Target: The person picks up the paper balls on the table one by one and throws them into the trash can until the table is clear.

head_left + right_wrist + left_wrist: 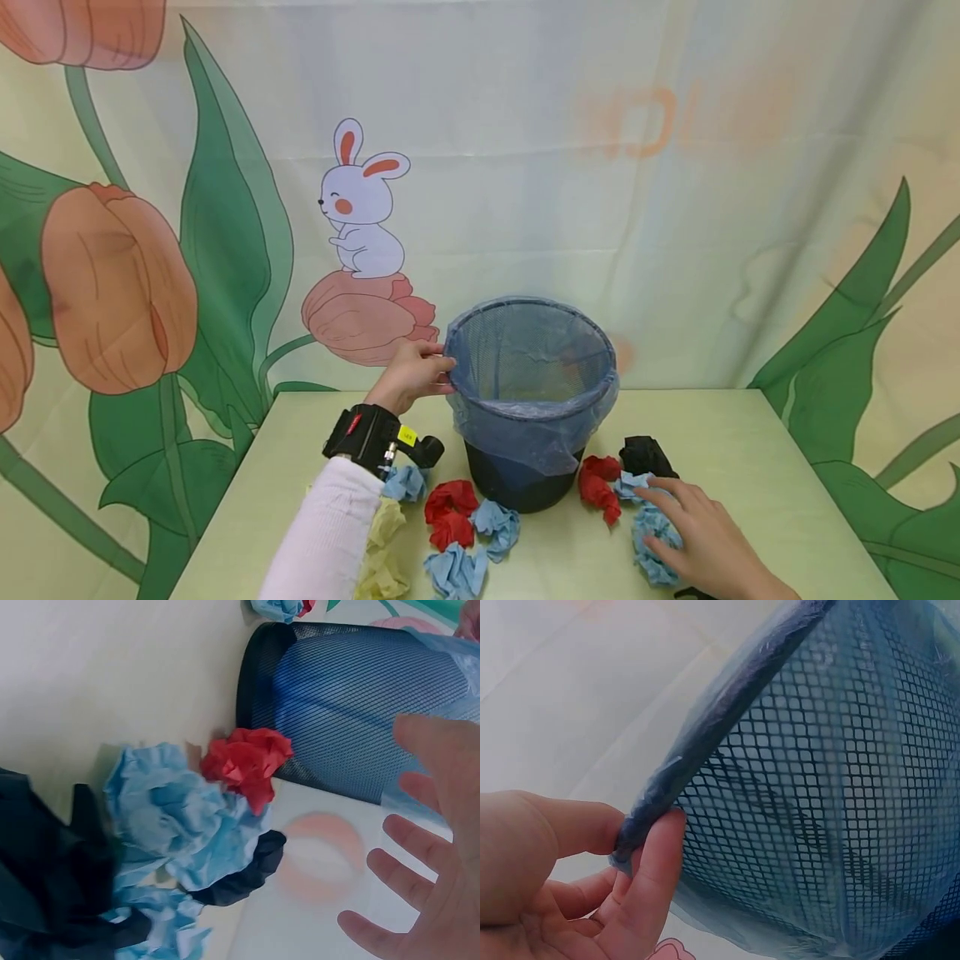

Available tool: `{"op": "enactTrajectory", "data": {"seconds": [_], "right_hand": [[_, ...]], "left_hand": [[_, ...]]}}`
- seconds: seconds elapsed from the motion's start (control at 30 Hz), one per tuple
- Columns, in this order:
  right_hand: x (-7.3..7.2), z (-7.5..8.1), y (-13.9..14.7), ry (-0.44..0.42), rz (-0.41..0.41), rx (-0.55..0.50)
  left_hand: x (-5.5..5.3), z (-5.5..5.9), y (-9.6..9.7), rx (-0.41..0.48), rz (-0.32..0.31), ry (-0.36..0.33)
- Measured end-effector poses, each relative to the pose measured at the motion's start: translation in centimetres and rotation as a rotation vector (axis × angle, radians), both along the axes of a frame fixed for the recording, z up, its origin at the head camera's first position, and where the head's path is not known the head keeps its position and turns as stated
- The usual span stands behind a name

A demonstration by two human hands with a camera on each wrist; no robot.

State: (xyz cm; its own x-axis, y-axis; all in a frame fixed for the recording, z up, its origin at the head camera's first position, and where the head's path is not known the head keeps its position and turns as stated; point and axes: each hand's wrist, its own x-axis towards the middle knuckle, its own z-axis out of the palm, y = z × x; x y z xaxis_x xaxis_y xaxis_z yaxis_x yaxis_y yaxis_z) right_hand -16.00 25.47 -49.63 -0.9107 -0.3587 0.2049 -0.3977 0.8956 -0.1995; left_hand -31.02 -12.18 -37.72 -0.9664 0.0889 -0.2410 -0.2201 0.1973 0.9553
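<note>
A black mesh wastebasket, lined with a translucent blue plastic bag, stands near the table's back edge. My left hand pinches its rim at the left, thumb and fingers on either side of the bag-covered edge, as the left wrist view shows. My right hand hovers at the right with fingers spread and nothing in them. Below it lies crumpled light-blue paper, partly hidden by the hand. Close by are a red crumpled paper and a black crumpled piece.
Left of the basket lie more crumpled papers: red, several light blue, and yellow beside the left sleeve. Another dark crumpled piece fills the right wrist view's left side. A printed curtain hangs behind the table.
</note>
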Motion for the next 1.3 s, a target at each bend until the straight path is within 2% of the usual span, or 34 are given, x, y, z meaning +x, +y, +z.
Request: {"op": "enactTrajectory", "data": {"seconds": [0.2, 0.4, 0.6, 0.77, 1.0, 1.2, 1.3], "right_hand": [[0.8, -1.1, 1.0, -0.017, -0.03, -0.041], [1.3, -2.5, 1.6, -0.052, -0.098, -0.04], [1.5, -4.4, 2.0, -0.083, -0.103, -0.026], [1.5, -5.2, 2.0, -0.181, -0.144, 0.015], [1.8, -6.0, 2.6, -0.374, -0.251, 0.061], [2.4, -7.3, 4.0, -0.452, -0.308, 0.058], [2.8, -8.1, 4.5, -0.46, -0.32, 0.041]], "left_hand": [[0.1, 0.0, -0.1, 0.004, -0.001, -0.008], [0.1, 0.0, -0.1, 0.014, 0.0, -0.012], [0.1, -0.1, 0.0, 0.019, 0.002, -0.016], [0.1, -0.1, 0.0, 0.015, 0.002, -0.015], [0.1, 0.0, 0.0, 0.026, -0.001, -0.02], [0.1, -0.1, -0.1, 0.049, -0.013, -0.021], [0.1, -0.1, -0.1, 0.052, -0.014, -0.022]]}}
